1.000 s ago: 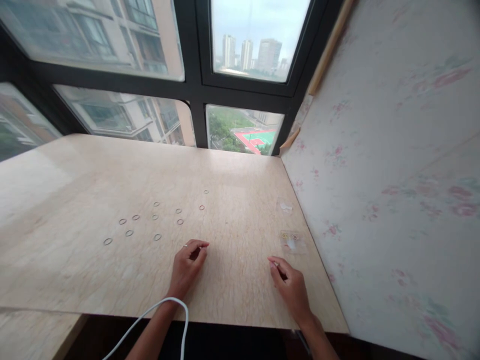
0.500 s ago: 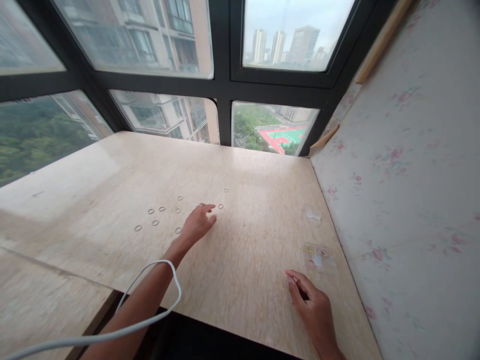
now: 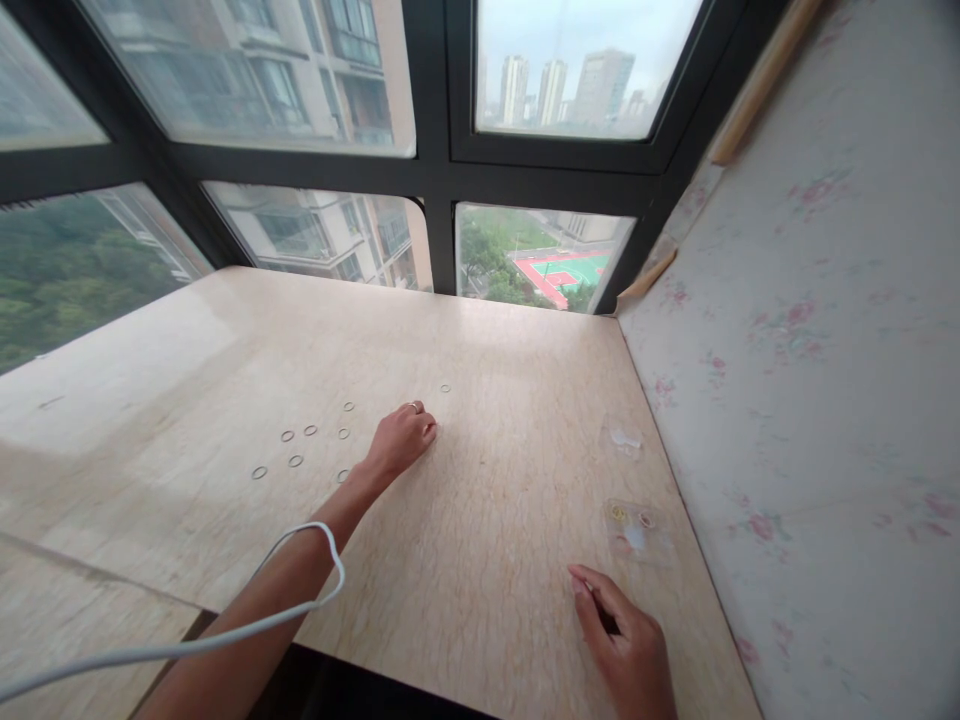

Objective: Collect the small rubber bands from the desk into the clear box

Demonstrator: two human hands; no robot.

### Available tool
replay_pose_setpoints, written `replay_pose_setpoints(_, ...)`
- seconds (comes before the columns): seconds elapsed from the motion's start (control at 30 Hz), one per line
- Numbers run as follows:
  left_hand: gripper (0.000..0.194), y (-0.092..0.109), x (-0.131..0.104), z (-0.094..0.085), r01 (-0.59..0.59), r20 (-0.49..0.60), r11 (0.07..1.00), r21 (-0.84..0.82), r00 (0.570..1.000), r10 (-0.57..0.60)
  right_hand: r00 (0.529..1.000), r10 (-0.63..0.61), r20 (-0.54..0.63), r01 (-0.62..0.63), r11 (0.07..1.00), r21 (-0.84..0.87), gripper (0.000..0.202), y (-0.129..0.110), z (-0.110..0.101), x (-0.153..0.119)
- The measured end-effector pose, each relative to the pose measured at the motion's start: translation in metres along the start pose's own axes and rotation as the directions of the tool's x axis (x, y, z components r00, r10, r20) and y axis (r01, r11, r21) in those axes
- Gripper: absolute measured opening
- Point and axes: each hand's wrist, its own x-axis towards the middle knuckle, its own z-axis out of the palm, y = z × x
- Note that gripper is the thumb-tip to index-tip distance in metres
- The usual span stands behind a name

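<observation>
My left hand [image 3: 405,438] rests low over the middle of the tabletop, fingertips pinched together at the spot of a small reddish ring, which the fingers now cover. A band sits on one of its fingers. Just beyond it lies a thin ring [image 3: 445,388]. Left of the hand, several thin metal rings [image 3: 310,430] lie scattered flat; one [image 3: 343,476] is partly behind my wrist. Near the front right, my right hand [image 3: 622,635] is closed with thumb and forefinger pressed together; whatever is between them is too small to make out.
A clear plastic case [image 3: 637,535] with yellow and reddish rings lies near the right wall. Behind it is a small clear bag or tray [image 3: 624,438]. A white cable [image 3: 187,645] loops over my left forearm. Windows border the pale tabletop [image 3: 517,370].
My left hand's fingers, spread beside the reddish ring before, have closed over it, and the ring is out of sight. My right hand keeps its pinch. The view has shifted slightly.
</observation>
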Motion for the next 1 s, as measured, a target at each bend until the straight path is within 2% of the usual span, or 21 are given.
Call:
replay_pose_setpoints(0.07,0.022,0.002,-0.002,-0.001,0.011,-0.027,0.989,-0.150,1.000,-0.015,1.000,-0.013,0.003,0.013,1.000,-0.003,0.029,0.000,0.001,0.000)
replay_pose_setpoints(0.13,0.022,0.010,-0.006,-0.004,0.062,-0.038,0.924,-0.377,0.996,-0.083,1.000,-0.021,0.002,0.021,1.000,-0.003,0.029,-0.001,0.001,0.001)
replay_pose_setpoints(0.23,0.026,0.030,-0.015,-0.012,0.175,0.027,0.704,-0.688,0.976,-0.216,1.000,-0.020,-0.001,0.020,1.000,-0.003,0.029,-0.002,0.001,0.002)
replay_pose_setpoints(0.3,0.027,0.045,-0.023,-0.018,0.221,0.082,0.539,-0.813,0.960,-0.269,1.000,-0.012,0.007,0.012,1.000,-0.002,0.030,-0.002,0.000,0.001)
replay_pose_setpoints(0.43,0.026,0.071,-0.036,-0.027,0.221,0.138,0.242,-0.945,0.937,-0.320,0.999,-0.010,0.051,0.010,1.000,0.000,0.029,-0.001,-0.001,0.001)
replay_pose_setpoints(0.5,0.027,0.080,-0.040,-0.026,0.224,0.165,0.161,-0.961,0.935,-0.312,0.998,-0.006,0.061,0.006,1.000,0.002,0.029,-0.001,-0.002,0.001)
replay_pose_setpoints(0.7,0.026,0.099,-0.044,-0.011,0.263,0.215,0.132,-0.956,0.930,-0.298,1.000,0.007,0.000,-0.006,0.998,0.055,0.028,-0.007,-0.001,0.006)
replay_pose_setpoints(0.83,0.025,0.113,-0.043,-0.001,0.288,0.244,0.134,-0.948,0.931,-0.271,0.999,0.040,0.012,-0.040,0.996,0.074,0.028,-0.008,-0.002,0.007)
replay_pose_setpoints(1.0,0.025,0.143,-0.041,0.010,0.325,0.293,0.269,-0.907,0.944,-0.152,0.996,0.079,0.050,-0.084,0.992,0.089,0.028,-0.010,-0.003,0.007)
